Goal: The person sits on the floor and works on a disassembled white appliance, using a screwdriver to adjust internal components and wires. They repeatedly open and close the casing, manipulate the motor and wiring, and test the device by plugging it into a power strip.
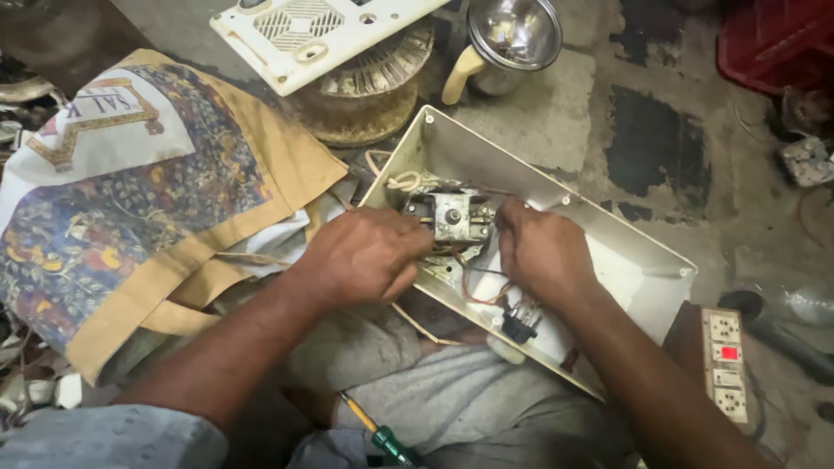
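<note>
The cream metal casing [608, 252] lies open across the person's lap, its wiring exposed, so the work looks midway. Near its upper-left corner sits a grimy, worn switch block [453, 215]; the left hand [365, 256] and right hand [540, 247] pinch it from either side, with brown wires [473, 282] still loose below
</note>
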`<action>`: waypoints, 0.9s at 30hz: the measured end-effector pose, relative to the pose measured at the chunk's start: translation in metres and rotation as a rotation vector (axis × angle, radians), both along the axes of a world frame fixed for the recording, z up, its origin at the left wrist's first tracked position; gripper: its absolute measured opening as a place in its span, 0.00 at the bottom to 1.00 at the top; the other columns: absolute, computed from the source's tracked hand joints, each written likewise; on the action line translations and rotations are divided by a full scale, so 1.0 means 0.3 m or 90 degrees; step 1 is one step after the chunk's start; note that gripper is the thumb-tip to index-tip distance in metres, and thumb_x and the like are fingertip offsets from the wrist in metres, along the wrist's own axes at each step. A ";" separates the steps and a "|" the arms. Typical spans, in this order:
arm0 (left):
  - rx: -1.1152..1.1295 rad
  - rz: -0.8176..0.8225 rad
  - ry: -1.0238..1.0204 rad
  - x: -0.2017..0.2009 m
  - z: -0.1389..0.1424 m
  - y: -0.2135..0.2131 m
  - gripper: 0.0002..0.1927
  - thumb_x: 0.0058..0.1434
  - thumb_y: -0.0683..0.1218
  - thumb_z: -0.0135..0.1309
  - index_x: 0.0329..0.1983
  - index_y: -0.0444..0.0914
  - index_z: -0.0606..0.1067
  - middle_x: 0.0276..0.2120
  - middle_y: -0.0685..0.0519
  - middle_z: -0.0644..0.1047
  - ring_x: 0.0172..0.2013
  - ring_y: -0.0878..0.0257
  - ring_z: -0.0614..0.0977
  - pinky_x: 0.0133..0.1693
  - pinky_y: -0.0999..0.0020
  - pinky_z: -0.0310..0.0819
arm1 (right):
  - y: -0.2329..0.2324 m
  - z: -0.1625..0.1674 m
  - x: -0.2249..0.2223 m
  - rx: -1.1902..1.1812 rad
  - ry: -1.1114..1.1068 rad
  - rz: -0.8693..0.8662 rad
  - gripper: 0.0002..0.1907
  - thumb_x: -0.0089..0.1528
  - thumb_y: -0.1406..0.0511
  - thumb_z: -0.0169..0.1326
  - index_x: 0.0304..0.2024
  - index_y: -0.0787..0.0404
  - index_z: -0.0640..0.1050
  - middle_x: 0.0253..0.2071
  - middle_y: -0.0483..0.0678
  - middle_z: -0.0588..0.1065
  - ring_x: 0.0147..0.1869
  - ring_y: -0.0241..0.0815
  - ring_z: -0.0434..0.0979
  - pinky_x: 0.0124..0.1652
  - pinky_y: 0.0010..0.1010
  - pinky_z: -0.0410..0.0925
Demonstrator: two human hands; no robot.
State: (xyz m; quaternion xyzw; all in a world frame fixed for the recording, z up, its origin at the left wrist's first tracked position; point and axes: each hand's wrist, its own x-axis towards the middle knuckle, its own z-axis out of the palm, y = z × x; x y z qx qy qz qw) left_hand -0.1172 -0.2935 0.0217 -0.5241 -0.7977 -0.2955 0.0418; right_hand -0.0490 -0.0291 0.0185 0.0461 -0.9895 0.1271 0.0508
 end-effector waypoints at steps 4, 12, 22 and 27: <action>-0.009 -0.001 -0.031 0.004 -0.011 -0.012 0.08 0.51 0.45 0.58 0.31 0.39 0.72 0.29 0.48 0.76 0.33 0.47 0.80 0.37 0.51 0.75 | -0.007 -0.003 0.004 0.017 -0.044 -0.027 0.08 0.60 0.65 0.53 0.42 0.58 0.77 0.34 0.56 0.81 0.34 0.61 0.81 0.39 0.50 0.72; 0.025 -0.009 -0.024 -0.003 0.020 -0.019 0.07 0.52 0.45 0.55 0.34 0.39 0.73 0.28 0.47 0.76 0.32 0.46 0.80 0.35 0.49 0.74 | -0.058 0.055 0.022 0.001 -0.096 -0.095 0.12 0.63 0.63 0.50 0.49 0.54 0.77 0.30 0.58 0.80 0.35 0.62 0.81 0.40 0.51 0.72; 0.019 -0.002 -0.020 -0.004 0.019 -0.001 0.08 0.51 0.44 0.54 0.34 0.38 0.73 0.27 0.47 0.76 0.32 0.45 0.80 0.36 0.48 0.73 | -0.039 0.033 -0.014 -0.137 -0.090 -0.121 0.12 0.61 0.57 0.58 0.42 0.56 0.79 0.27 0.54 0.79 0.33 0.56 0.81 0.36 0.46 0.71; 0.021 -0.007 -0.020 -0.007 0.021 0.001 0.08 0.51 0.44 0.53 0.34 0.38 0.73 0.27 0.47 0.76 0.32 0.45 0.80 0.36 0.49 0.74 | -0.026 0.003 -0.025 -0.166 -0.095 -0.145 0.13 0.60 0.56 0.61 0.41 0.56 0.80 0.27 0.54 0.79 0.33 0.53 0.81 0.36 0.43 0.71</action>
